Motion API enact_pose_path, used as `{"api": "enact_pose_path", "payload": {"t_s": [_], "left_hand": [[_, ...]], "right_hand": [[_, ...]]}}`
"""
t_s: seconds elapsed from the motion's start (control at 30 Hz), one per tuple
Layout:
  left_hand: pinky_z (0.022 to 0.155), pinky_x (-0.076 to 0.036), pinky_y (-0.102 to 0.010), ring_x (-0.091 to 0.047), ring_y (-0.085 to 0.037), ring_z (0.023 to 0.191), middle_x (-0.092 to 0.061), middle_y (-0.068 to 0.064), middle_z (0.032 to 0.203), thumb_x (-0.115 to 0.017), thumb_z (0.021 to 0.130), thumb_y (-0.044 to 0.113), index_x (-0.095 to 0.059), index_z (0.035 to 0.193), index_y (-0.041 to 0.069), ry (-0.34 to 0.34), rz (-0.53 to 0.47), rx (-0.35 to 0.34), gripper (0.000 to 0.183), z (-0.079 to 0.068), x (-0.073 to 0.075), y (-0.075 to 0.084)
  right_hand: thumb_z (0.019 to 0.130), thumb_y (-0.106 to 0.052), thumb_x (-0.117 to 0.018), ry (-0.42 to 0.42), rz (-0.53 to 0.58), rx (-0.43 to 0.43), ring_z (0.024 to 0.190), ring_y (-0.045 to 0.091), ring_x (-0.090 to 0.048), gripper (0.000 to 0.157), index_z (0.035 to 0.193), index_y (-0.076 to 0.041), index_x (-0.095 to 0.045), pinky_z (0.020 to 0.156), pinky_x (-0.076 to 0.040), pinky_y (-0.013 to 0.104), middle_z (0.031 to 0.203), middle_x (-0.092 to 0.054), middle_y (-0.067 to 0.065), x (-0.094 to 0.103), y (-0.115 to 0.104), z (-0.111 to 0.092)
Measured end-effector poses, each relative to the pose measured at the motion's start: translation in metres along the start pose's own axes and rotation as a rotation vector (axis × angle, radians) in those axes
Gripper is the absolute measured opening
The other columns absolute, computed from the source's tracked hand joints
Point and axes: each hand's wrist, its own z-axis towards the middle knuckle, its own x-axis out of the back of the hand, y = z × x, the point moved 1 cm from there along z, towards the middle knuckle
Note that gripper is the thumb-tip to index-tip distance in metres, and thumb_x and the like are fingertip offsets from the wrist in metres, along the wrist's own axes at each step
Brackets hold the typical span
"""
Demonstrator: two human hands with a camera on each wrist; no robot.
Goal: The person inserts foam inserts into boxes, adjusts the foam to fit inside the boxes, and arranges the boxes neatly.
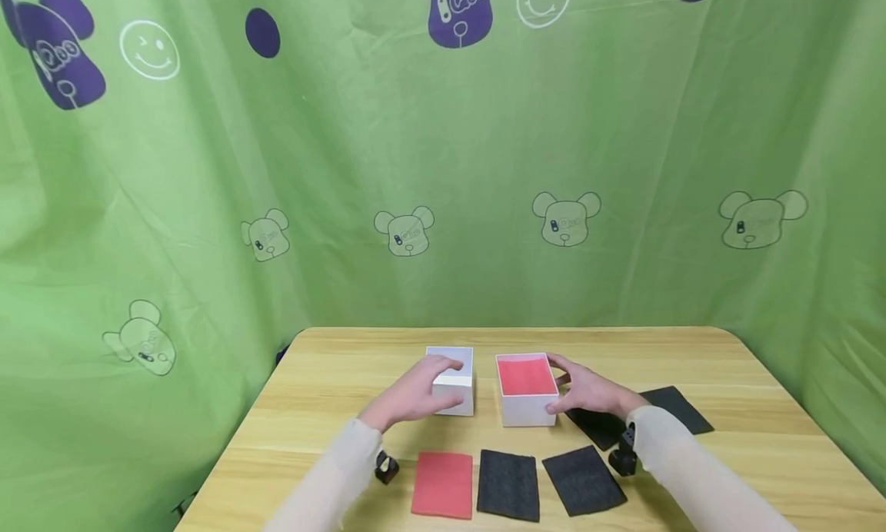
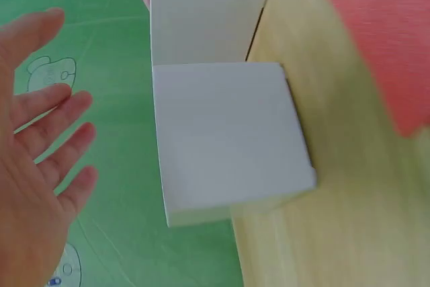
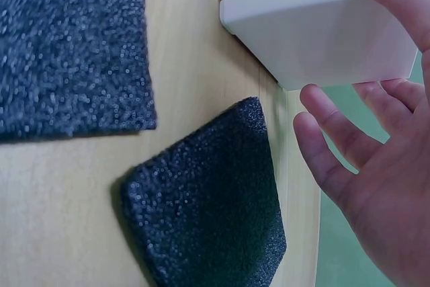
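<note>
Two white boxes stand side by side toward the back of the table. Over the left white box (image 1: 453, 400) hovers my left hand (image 1: 418, 392), its fingers spread; the left wrist view shows these fingers (image 2: 57, 122) straightish and apart from the box. A red sheet (image 1: 526, 377) lies inside the right white box (image 1: 528, 411). My right hand (image 1: 588, 390) grips that box by its right side, thumb at the front corner and fingers at the back corner. In the right wrist view the thumb lies over the white box, and some fingers are partly hidden behind it.
Along the front lie a red square (image 1: 443, 484), a black square (image 1: 508, 486) and a tilted black square (image 1: 584, 480). Two more black squares, one of them the far-right square (image 1: 678, 409), lie near my right wrist. A green curtain (image 1: 443, 286) hangs behind the table (image 1: 332, 363).
</note>
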Motion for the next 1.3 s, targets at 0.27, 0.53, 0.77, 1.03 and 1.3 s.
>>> {"api": "enact_pose_path", "payload": {"t_s": [0.27,0.53,0.77,1.03,1.3], "left_hand": [[0.102,-0.038,-0.038,-0.05,-0.018,0.118,-0.058,-0.001,0.123,-0.064,0.089,0.034,-0.059,0.123,0.01,-0.024,-0.048,-0.012,0.041,-0.045,0.008,0.002],[0.101,-0.039,-0.036,-0.049,-0.016,0.119,-0.057,0.004,0.126,-0.066,0.086,0.037,-0.059,0.125,0.014,-0.163,-0.01,0.006,0.046,-0.068,-0.009,0.001],[0.104,-0.036,-0.033,-0.042,-0.014,0.125,-0.05,0.007,0.133,-0.073,0.079,0.038,-0.053,0.131,0.013,-0.239,0.055,-0.014,0.061,-0.077,-0.031,-0.001],[0.105,-0.034,-0.034,-0.037,-0.017,0.13,-0.042,0.002,0.142,-0.078,0.072,0.046,-0.045,0.138,0.011,-0.266,0.096,-0.047,0.082,-0.079,-0.044,-0.002],[0.108,-0.03,-0.037,-0.033,-0.02,0.134,-0.036,-0.003,0.147,-0.081,0.064,0.055,-0.036,0.144,0.011,-0.271,0.143,-0.019,0.102,-0.083,-0.054,-0.005]], "right_hand": [[0.073,-0.028,-0.082,-0.003,-0.035,-0.006,0.117,0.039,-0.044,0.105,0.149,-0.001,-0.014,0.087,-0.048,0.044,0.143,-0.031,0.022,0.001,-0.003,-0.002],[0.074,-0.025,-0.082,-0.004,-0.02,-0.006,0.118,0.038,-0.044,0.104,0.149,-0.001,-0.014,0.087,-0.048,0.045,0.144,-0.03,0.022,0.001,-0.005,-0.002],[0.073,-0.021,-0.082,-0.001,0.004,-0.002,0.117,0.037,-0.045,0.104,0.149,-0.002,-0.014,0.087,-0.048,0.045,0.144,-0.03,0.021,0.001,-0.007,-0.001],[0.073,-0.021,-0.083,0.004,0.0,-0.004,0.118,0.038,-0.044,0.105,0.149,0.0,-0.013,0.086,-0.049,0.044,0.145,-0.028,0.023,-0.001,-0.007,-0.001],[0.073,-0.021,-0.082,0.003,0.005,-0.012,0.117,0.038,-0.045,0.104,0.149,-0.001,-0.014,0.087,-0.048,0.046,0.144,-0.031,0.022,-0.001,-0.007,-0.002]]}}
